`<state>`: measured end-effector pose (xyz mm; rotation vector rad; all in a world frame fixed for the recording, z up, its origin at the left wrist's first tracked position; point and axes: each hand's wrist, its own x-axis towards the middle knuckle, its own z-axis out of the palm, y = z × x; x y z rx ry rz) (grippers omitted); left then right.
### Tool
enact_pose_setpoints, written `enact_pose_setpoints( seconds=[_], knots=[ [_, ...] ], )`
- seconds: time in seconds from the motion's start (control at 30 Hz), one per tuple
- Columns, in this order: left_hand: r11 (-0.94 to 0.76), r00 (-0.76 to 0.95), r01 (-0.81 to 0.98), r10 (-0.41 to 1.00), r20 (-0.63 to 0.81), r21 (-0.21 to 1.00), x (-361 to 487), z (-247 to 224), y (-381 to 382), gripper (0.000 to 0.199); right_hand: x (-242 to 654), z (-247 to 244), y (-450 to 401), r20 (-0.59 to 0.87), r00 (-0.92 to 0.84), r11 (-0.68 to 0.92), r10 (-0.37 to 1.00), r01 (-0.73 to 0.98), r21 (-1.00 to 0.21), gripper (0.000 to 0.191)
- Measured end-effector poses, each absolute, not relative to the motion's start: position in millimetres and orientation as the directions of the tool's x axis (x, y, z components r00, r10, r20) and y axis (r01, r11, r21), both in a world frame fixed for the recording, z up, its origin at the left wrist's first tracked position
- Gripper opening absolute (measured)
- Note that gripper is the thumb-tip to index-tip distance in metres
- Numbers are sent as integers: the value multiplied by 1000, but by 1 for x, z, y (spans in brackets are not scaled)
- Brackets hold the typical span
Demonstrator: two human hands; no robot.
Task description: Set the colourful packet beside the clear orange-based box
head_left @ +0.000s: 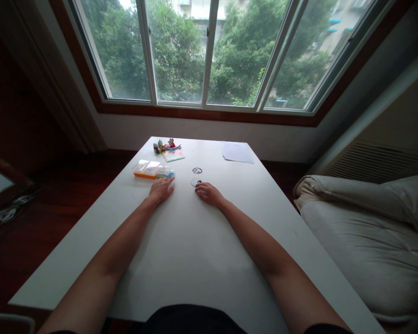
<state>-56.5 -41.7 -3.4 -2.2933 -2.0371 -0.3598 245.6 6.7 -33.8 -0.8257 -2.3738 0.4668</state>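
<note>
My left hand [162,189] lies palm down on the white table [191,250], its fingers stretched out. Their tips reach the near right end of a clear plastic case [149,169] with an orange base, where blue-green contents [165,174] show through. My right hand [210,193] rests on the tabletop with loosely bent, slightly spread fingers. Its fingertips are at the near edge of a thin, clear round piece [194,182] that has a small dark spot beside the fingers. Just beyond lies a second round piece with a dark, patterned rim [197,170].
Small colourful figurines [167,145] stand at the far left of the table, by a pastel card [174,154]. White paper sheets [237,152] lie at the far right. A padded light seat [362,241] flanks the right side. Behind the table is a wide window [209,55].
</note>
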Motion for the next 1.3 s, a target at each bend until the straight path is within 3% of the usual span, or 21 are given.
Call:
enact_pose_setpoints(
  seconds=[0.53,0.67,0.8,1.0,1.13,1.3],
  knots=[
    [-106,67,984,965,252,144,-59,-9,-38,52,246,-31,4,391,-642,738,660,454,-500,19],
    [-200,145,965,945,293,167,-57,-9,-37,49,246,-29,2,379,-644,734,665,471,-489,21],
    [-315,245,928,918,313,197,-53,-11,-38,44,246,-26,0,370,-648,739,666,502,-450,22],
    [-332,263,921,915,306,202,-43,-15,-38,39,240,-18,-12,357,-578,677,734,662,-321,25],
    [-411,358,894,895,268,180,-22,-19,-42,46,234,-10,-24,339,-481,566,808,794,-223,28],
    [-407,395,901,913,104,150,-1,-25,-45,69,228,-7,-32,278,-362,419,890,890,-179,34]
  ],
)
